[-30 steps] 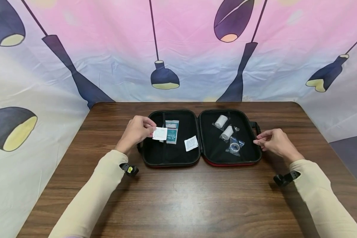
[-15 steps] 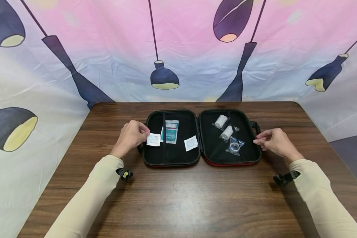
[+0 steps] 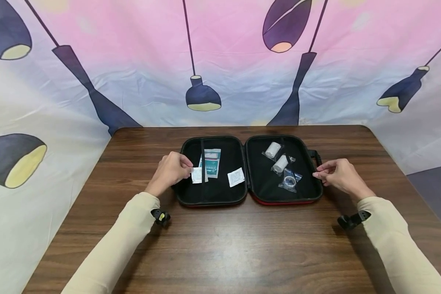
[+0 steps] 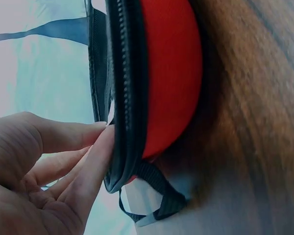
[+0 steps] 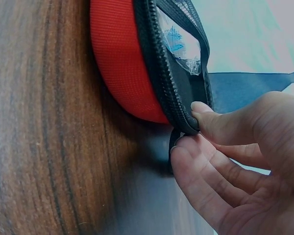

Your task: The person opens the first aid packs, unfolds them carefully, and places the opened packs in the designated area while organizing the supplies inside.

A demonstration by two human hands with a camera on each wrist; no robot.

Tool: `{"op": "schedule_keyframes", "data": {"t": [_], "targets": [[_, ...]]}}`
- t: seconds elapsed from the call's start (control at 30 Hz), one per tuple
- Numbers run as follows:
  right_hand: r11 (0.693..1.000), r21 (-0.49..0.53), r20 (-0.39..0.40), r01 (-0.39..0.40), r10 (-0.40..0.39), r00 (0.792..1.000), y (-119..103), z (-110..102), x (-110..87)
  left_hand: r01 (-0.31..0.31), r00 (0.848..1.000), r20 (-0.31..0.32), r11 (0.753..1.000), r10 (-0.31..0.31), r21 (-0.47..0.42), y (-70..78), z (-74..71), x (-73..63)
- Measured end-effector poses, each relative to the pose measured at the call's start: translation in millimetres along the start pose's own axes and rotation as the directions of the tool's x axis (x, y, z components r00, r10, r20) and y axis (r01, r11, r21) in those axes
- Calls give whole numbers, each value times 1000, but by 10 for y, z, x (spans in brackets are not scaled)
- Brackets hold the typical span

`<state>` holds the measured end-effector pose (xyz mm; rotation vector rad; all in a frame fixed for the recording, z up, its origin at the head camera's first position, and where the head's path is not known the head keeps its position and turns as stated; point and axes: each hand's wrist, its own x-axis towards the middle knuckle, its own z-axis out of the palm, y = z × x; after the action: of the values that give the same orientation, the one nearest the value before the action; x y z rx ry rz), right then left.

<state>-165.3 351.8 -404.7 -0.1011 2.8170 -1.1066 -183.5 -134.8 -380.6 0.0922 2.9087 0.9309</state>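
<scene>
A zip case [image 3: 224, 194] lies unfolded on the table, black inside and red outside. Between its thumb and fingers, my left hand [image 3: 170, 170] pinches a small white packet [image 3: 197, 175] in the left half. That packet reaches under the elastic strap [image 3: 203, 190], overlapping a teal-and-white sachet [image 3: 214, 161] there. My right hand [image 3: 341, 176] pinches the right half's zippered rim [image 5: 170, 93]. Another white packet [image 3: 236, 177] lies near the hinge. Two white bandage rolls [image 3: 280, 164] in clear wrap and a bagged roll of tape [image 3: 289, 182] rest in the right half.
The wooden table [image 3: 220, 249] extends in front of the case and to both sides. A black carry handle [image 3: 315, 157] sticks out at the case's right side. Behind the table hangs a cloth backdrop [image 3: 143, 90] printed with lamps.
My left hand drew the white packet left and toward me, then moved it right again, bringing its edge under the strap. My right hand has stayed at the rim.
</scene>
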Motion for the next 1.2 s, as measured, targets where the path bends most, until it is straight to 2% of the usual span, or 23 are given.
{"op": "schedule_keyframes", "data": {"t": [0.23,0.37,0.6,0.7,0.87,1.2], "targets": [[1000,-1,0,5,-5,1000,20,-1,-8,1,999,42,999,1,-47,37,70,17],[1000,3,-3,1,-1,1000,25,3,-8,-8,998,57,999,10,-41,59,129,45],[1000,20,-4,0,0,1000,18,7,-3,-8,999,31,1000,9,-20,95,105,29],[1000,23,-4,-5,5,1000,16,6,-8,-15,999,38,999,16,-37,161,94,24],[999,35,-7,-6,6,1000,12,9,-9,-53,994,87,997,58,-58,317,137,29],[1000,28,2,-3,3,1000,14,15,-3,-101,984,152,994,96,28,557,370,128]]}}
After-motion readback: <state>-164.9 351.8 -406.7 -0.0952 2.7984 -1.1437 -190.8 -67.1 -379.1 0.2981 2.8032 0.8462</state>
